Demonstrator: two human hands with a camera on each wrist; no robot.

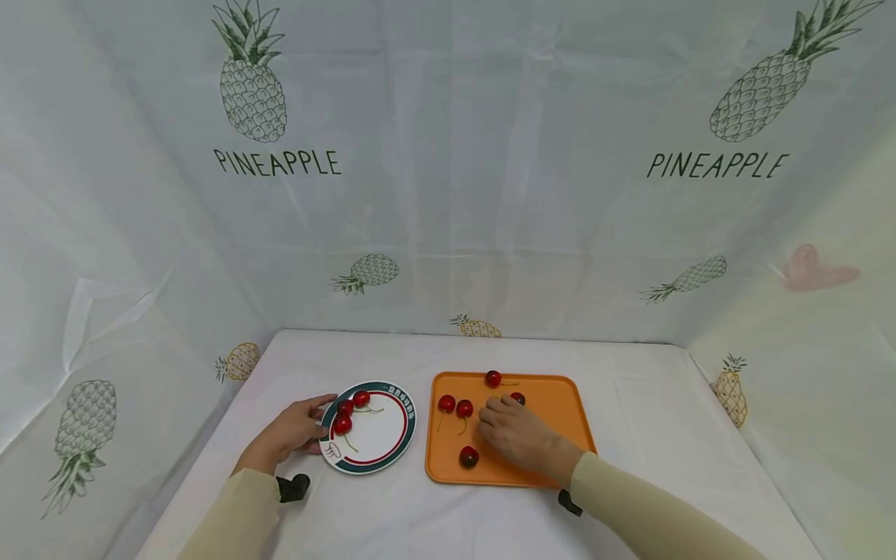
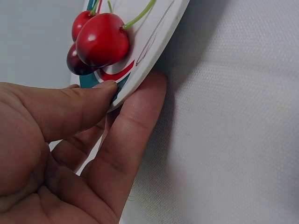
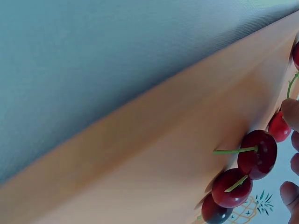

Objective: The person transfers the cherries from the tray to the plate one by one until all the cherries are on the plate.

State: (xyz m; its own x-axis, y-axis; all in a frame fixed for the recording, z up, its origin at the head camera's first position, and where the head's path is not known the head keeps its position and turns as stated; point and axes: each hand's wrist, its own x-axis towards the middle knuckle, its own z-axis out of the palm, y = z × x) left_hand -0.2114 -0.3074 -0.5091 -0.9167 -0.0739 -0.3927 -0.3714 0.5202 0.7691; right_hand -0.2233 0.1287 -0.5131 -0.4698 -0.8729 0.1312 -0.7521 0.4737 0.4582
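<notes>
My left hand pinches the left rim of a white plate with a green border. In the left wrist view its thumb lies over the rim, with fingers below. Three red cherries with green stems sit on the plate's left side. Over the orange tray, my right hand reaches down among several cherries. At the right wrist view's edge, its fingers are close to a red cherry; part of the hand is cut off, so I cannot tell whether it holds one.
A dark cherry lies near the tray's front edge, another cherry by its back edge. Tray and plate stand side by side on a white-covered table. A pineapple-printed curtain hangs behind and at both sides.
</notes>
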